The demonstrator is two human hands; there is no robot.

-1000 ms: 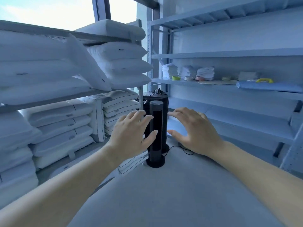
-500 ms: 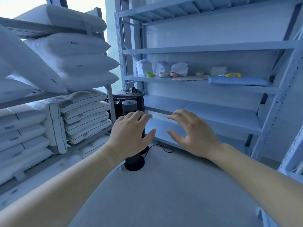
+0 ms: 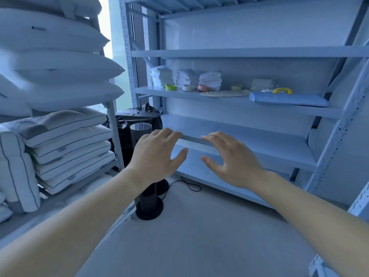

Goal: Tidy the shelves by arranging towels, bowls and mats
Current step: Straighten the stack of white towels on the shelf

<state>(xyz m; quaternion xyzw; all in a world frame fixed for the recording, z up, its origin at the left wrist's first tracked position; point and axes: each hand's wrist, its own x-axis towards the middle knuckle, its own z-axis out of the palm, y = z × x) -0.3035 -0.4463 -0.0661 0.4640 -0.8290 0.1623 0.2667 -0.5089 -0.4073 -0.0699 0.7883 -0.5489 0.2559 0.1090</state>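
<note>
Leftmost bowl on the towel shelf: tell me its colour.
The leftmost bowl is lime green, seen best in the head view.

Towels sit at the back of the shelf, with bowls in front. Mats lie to their right. Pillows are stacked on the left.
</note>
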